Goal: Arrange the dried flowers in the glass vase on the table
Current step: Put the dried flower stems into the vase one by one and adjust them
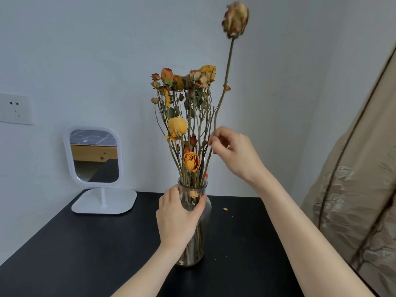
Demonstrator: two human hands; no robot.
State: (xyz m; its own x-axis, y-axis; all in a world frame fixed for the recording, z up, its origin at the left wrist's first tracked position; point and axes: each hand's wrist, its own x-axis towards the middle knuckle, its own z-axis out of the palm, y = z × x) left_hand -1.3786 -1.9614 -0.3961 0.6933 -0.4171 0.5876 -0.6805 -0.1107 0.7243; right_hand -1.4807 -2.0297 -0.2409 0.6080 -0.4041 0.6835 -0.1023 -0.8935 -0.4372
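Observation:
A clear glass vase point(204, 207) stands near the middle of the black table point(85, 249), packed with dried orange and red flowers point(184, 82). My left hand point(177, 217) wraps around the vase's neck and shoulder from the left. My right hand point(232, 151) pinches the stem of one long dried rose point(235, 19) above the vase's right side. That rose's pale, brownish head rises far above the rest of the bunch, and its stem runs down towards the vase mouth.
A white standing mirror point(94, 156) sits at the table's back left. A wall socket point(16, 109) is on the left wall. A beige fabric cover point(355, 179) hangs at the right. Small petal crumbs point(225, 209) lie on the table right of the vase.

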